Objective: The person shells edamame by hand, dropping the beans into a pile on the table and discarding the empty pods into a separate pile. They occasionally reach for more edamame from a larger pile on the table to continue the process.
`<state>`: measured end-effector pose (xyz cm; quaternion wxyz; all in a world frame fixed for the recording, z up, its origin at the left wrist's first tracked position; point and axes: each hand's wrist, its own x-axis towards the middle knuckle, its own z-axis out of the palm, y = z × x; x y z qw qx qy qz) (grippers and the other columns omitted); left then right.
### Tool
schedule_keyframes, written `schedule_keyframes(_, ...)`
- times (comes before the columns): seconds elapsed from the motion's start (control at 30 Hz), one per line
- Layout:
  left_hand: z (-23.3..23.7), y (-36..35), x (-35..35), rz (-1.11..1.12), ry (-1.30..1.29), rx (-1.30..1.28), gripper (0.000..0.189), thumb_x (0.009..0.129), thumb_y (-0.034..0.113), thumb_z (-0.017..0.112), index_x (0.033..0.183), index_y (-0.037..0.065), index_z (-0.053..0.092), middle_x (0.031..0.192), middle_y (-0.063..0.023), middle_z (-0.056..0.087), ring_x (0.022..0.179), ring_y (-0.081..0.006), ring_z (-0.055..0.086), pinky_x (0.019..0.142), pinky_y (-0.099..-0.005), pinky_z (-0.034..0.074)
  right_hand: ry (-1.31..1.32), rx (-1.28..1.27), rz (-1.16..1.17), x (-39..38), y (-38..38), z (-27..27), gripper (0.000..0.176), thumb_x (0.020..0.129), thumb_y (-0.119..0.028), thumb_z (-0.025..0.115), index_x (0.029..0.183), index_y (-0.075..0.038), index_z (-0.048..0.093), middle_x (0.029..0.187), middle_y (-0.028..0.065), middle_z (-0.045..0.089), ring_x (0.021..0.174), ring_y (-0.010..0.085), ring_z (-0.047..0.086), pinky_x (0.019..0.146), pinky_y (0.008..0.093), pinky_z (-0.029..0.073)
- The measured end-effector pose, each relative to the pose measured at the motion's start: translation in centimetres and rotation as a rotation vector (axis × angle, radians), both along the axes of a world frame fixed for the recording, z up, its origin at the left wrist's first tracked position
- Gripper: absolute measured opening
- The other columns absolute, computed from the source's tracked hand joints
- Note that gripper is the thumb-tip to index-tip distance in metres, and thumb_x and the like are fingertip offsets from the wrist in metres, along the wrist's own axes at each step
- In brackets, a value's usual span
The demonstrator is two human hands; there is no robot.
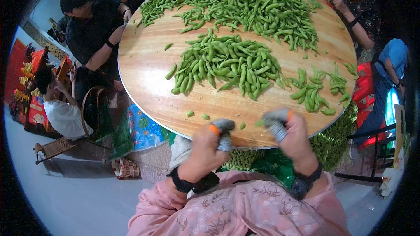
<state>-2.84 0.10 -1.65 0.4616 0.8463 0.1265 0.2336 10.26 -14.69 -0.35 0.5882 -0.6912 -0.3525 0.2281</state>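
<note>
A round wooden table fills the middle of the view. The wearer's pink top is below its near edge. A person in black is at the table's left, and another in a dark patterned top at the far right; a seated person in white is farther left, away from it.

The big heap of green pods covers the far part of the table. The small heap lies nearer, at the middle, and a loose cluster lies to its right. Past the near edge, pale green beans show lower down.

Both hands are at the near edge, blurred, their fingers bent and wrapped in grey with an orange band. The left hand has thumb and fingers curled towards each other; I cannot tell whether it grips anything. The right hand is just beside it, with a green piece at its fingertips; whether it is pinched, I cannot tell. Each wrist wears a black band. Three small green bits lie near the hands, apart from the heaps.
</note>
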Motion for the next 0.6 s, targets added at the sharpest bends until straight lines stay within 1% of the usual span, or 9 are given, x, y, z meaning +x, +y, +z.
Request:
schedule_keyframes(0.03,0.0,1.0,-0.3,0.110,-0.106,0.159,0.028,0.062,-0.008,0.044,0.087,0.001,0.055,0.069,-0.0123,0.055,0.062,-0.0284,0.054,0.057,-0.0308,0.043,-0.047,-0.016,-0.150,1.2,-0.5,0.0,0.010,0.073,0.003,0.053,0.081,0.000,0.057,0.077,0.0039,0.057,0.072,0.0111,0.053,0.067,0.0232,0.043)
schedule_keyframes(0.1,-0.2,3.7,-0.9,0.220,-0.121,0.279,0.028,0.064,-0.007,0.046,0.089,0.001,0.055,0.075,-0.0130,0.053,0.065,-0.0285,0.053,0.059,-0.0310,0.043,-0.145,-0.030,-0.233,4.2,-2.1,-1.0,0.012,0.074,0.003,0.053,0.085,0.002,0.058,0.079,0.0050,0.059,0.073,0.0111,0.053,0.068,0.0230,0.043)
schedule_keyframes(0.13,-0.7,4.9,-1.1,0.286,-0.057,0.294,0.025,0.067,-0.005,0.049,0.091,0.000,0.055,0.080,-0.0145,0.053,0.070,-0.0291,0.053,0.063,-0.0324,0.042,-0.144,-0.030,-0.233,5.0,-3.0,-1.2,0.012,0.074,0.003,0.053,0.085,0.002,0.058,0.079,0.0050,0.059,0.073,0.0111,0.053,0.068,0.0230,0.043)
schedule_keyframes(0.23,-2.4,5.9,-0.9,0.293,0.022,0.294,0.024,0.071,-0.002,0.050,0.094,0.001,0.054,0.083,-0.0156,0.052,0.075,-0.0292,0.052,0.067,-0.0331,0.041,-0.150,-0.105,-0.348,6.1,-4.3,-1.4,0.016,0.074,0.003,0.053,0.089,0.003,0.057,0.083,0.0068,0.060,0.075,0.0115,0.054,0.070,0.0236,0.043)
schedule_keyframes(0.27,-2.5,5.2,-0.9,0.260,0.037,0.228,0.023,0.073,0.001,0.051,0.096,0.001,0.054,0.084,-0.0155,0.052,0.077,-0.0302,0.051,0.070,-0.0349,0.040,-0.186,-0.114,-0.385,6.2,-4.4,-1.5,0.018,0.073,0.003,0.053,0.091,0.003,0.057,0.085,0.0074,0.060,0.076,0.0117,0.054,0.070,0.0238,0.043)
schedule_keyframes(0.37,-2.4,2.3,-0.2,0.060,0.068,0.206,0.029,0.069,0.000,0.053,0.098,0.001,0.053,0.082,-0.0156,0.052,0.074,-0.0314,0.050,0.067,-0.0360,0.040,-0.213,-0.125,-0.426,6.0,-4.6,-1.4,0.020,0.073,0.003,0.053,0.094,0.003,0.056,0.088,0.0083,0.060,0.078,0.0123,0.054,0.072,0.0243,0.043)
schedule_keyframes(0.43,-2.2,0.3,-0.1,-0.126,-0.001,0.175,0.034,0.064,-0.001,0.055,0.098,0.001,0.052,0.081,-0.0153,0.052,0.073,-0.0312,0.049,0.066,-0.0360,0.040,-0.205,-0.120,-0.432,5.9,-4.5,-1.3,0.021,0.074,0.003,0.053,0.094,0.004,0.056,0.088,0.0086,0.060,0.078,0.0128,0.054,0.072,0.0246,0.043)
schedule_keyframes(0.53,-1.3,-1.5,-0.7,-0.354,0.011,0.137,0.038,0.060,0.000,0.056,0.098,0.003,0.053,0.082,-0.0124,0.053,0.078,-0.0284,0.049,0.067,-0.0352,0.039,-0.214,-0.097,-0.469,5.8,-4.8,-1.1,0.021,0.074,0.002,0.053,0.095,0.003,0.056,0.087,0.0076,0.060,0.078,0.0133,0.054,0.072,0.0249,0.043)
schedule_keyframes(0.6,0.0,-1.0,-0.9,-0.394,-0.010,0.132,0.038,0.060,0.000,0.056,0.098,0.003,0.053,0.084,-0.0120,0.053,0.080,-0.0274,0.049,0.069,-0.0347,0.039,-0.222,-0.088,-0.354,5.1,-4.8,-0.7,0.019,0.075,0.002,0.053,0.093,0.002,0.056,0.086,0.0068,0.058,0.076,0.0134,0.054,0.071,0.0249,0.043)
